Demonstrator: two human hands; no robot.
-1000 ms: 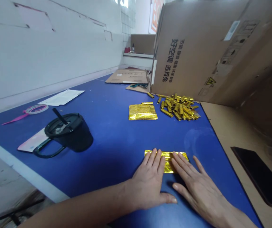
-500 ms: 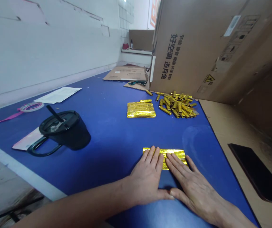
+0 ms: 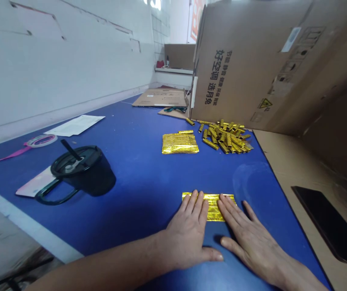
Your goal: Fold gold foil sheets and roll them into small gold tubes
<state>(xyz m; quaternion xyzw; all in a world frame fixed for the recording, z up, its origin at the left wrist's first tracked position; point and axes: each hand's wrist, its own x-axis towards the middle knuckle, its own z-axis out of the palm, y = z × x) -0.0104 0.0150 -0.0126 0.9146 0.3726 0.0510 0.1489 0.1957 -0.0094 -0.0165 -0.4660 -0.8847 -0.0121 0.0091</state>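
Flat folded gold-foil strip (image 3: 212, 208) held down on the blue tabletop (image 3: 143, 202) by the fingertips of the open, spread left hand (image 3: 185, 238) and right hand (image 3: 249, 238), neither gripping it.

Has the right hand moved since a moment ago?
Yes, it slid rightward, away from the left hand, judged against the gold foil block on the table. The right hand now rests further along.

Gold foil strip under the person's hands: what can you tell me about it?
The gold foil strip is a long, narrow, flat rectangle of shiny, crinkled metallic foil with lengthwise creases, and it looks folded. It lies horizontally on the blue table, near the person. The fingers of the left hand and right hand rest flat across it, hiding part of it, while both ends remain visible.
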